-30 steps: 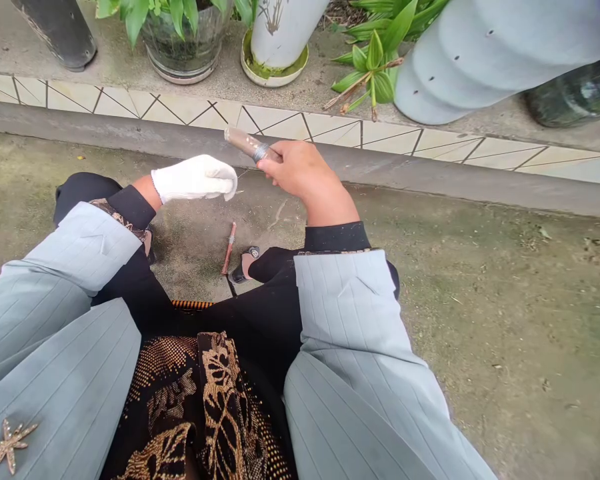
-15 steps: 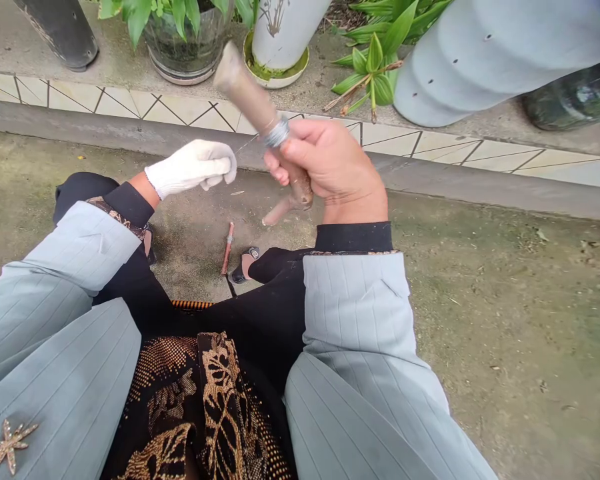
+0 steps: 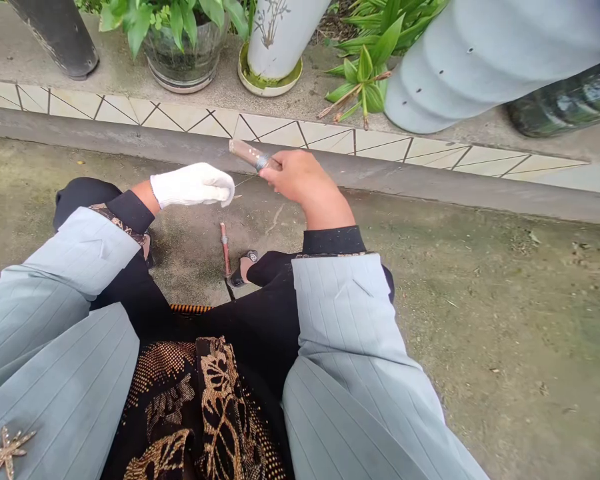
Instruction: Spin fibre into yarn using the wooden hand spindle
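My right hand (image 3: 297, 175) is closed round a brown wooden stick (image 3: 243, 153), held tilted with its near part hidden behind the fingers. A silvery-grey band of wrapped wire (image 3: 263, 162) circles the stick beside my thumb. My left hand (image 3: 194, 185), in a white knitted glove, is closed to the left of it. From its curled fingers a thin wire (image 3: 244, 181) runs taut toward the stick. On the ground between my feet lies a second, reddish-brown stick (image 3: 225, 248) with a grey band near its upper end.
A low tiled ledge (image 3: 325, 137) runs across in front. On it stand a glass pot (image 3: 183, 63) with a plant, a white pot (image 3: 275, 47) in a saucer, a large pale-grey ribbed container (image 3: 445, 73) and a dark pipe-like pot (image 3: 63, 40). Concrete ground (image 3: 490, 300) lies below.
My right hand has rolled over and moved lower and slightly left, turning the stick flatter. My left hand has dropped a little, still with the wire.
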`<state>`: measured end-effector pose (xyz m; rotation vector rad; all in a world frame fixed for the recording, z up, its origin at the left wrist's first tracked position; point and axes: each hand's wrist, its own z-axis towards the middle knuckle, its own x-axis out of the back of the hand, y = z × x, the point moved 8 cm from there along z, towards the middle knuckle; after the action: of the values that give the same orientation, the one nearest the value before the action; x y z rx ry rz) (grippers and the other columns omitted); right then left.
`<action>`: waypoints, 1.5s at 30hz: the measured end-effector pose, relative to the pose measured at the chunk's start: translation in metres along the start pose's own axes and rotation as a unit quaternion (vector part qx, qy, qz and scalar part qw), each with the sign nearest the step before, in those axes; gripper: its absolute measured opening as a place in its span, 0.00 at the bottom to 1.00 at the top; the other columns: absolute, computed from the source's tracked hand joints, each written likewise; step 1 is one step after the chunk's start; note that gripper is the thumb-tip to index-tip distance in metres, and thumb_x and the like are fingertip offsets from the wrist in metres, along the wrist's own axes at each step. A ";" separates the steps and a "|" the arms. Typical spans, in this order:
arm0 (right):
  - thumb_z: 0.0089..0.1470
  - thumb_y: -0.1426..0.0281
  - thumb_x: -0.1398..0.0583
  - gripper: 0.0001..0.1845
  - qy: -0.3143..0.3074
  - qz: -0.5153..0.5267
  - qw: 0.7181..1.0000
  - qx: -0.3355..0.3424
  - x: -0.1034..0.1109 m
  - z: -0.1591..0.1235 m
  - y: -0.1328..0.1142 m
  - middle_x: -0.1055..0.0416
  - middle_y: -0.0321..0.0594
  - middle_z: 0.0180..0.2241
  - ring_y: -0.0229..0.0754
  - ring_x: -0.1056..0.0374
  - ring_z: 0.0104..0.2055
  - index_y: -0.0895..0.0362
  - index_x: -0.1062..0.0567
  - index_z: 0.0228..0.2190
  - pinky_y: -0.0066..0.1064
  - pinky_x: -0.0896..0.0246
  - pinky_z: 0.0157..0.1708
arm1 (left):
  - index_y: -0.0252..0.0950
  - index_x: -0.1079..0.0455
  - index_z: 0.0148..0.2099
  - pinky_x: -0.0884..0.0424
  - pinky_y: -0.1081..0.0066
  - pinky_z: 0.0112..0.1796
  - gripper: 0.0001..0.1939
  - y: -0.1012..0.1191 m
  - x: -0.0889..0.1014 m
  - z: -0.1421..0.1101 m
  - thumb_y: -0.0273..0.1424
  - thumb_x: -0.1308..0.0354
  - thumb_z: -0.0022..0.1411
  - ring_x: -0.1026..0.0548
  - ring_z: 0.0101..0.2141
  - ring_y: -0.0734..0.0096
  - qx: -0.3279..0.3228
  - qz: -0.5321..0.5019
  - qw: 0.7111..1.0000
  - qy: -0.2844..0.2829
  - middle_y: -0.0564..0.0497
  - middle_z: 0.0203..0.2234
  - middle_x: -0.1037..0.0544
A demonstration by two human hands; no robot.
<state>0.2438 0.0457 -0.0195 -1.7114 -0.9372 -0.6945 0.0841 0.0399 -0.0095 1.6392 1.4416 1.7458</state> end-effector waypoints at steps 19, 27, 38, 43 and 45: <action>0.53 0.61 0.37 0.13 -0.014 0.445 0.891 0.087 0.036 -0.032 -0.018 0.34 0.36 0.24 0.33 0.42 0.22 0.56 0.31 0.24 0.28 0.45 0.22 | 0.31 0.28 0.35 0.41 0.75 0.23 0.13 -0.013 0.017 0.001 0.35 0.48 0.65 0.39 0.19 0.79 0.021 -0.083 0.992 0.096 0.52 0.19 0.35; 0.56 0.70 0.39 0.13 0.090 0.270 0.959 -0.001 0.028 -0.010 0.003 0.35 0.34 0.18 0.32 0.42 0.19 0.57 0.32 0.21 0.27 0.43 0.23 | 0.30 0.27 0.35 0.41 0.75 0.25 0.13 -0.005 0.005 0.003 0.33 0.48 0.65 0.37 0.21 0.80 0.006 -0.055 0.997 0.050 0.50 0.22 0.31; 0.42 0.68 0.30 0.14 -0.331 0.116 0.931 0.102 -0.067 -0.027 -0.023 0.35 0.30 0.15 0.30 0.42 0.17 0.57 0.30 0.18 0.25 0.49 0.19 | 0.31 0.27 0.32 0.39 0.73 0.27 0.09 -0.007 0.004 -0.002 0.31 0.45 0.60 0.34 0.23 0.76 0.013 -0.038 0.999 0.031 0.51 0.22 0.30; 0.47 0.59 0.32 0.17 -0.252 0.329 0.892 0.179 -0.018 -0.046 -0.059 0.32 0.32 0.21 0.29 0.41 0.19 0.58 0.30 0.23 0.25 0.48 0.20 | 0.31 0.29 0.34 0.40 0.76 0.24 0.10 -0.016 0.017 0.000 0.33 0.45 0.63 0.36 0.22 0.79 -0.007 -0.152 0.983 0.104 0.50 0.25 0.29; 0.48 0.55 0.34 0.20 -0.108 0.446 0.867 0.195 0.018 -0.039 -0.051 0.33 0.34 0.23 0.30 0.43 0.20 0.57 0.31 0.23 0.26 0.49 0.18 | 0.31 0.30 0.34 0.41 0.77 0.23 0.12 -0.019 0.021 -0.001 0.34 0.47 0.65 0.37 0.21 0.80 -0.008 -0.189 0.974 0.125 0.50 0.23 0.31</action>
<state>0.2092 0.0224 0.0330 -1.6285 -0.2970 0.2938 0.0708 0.0642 -0.0141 1.0702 1.7122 1.7728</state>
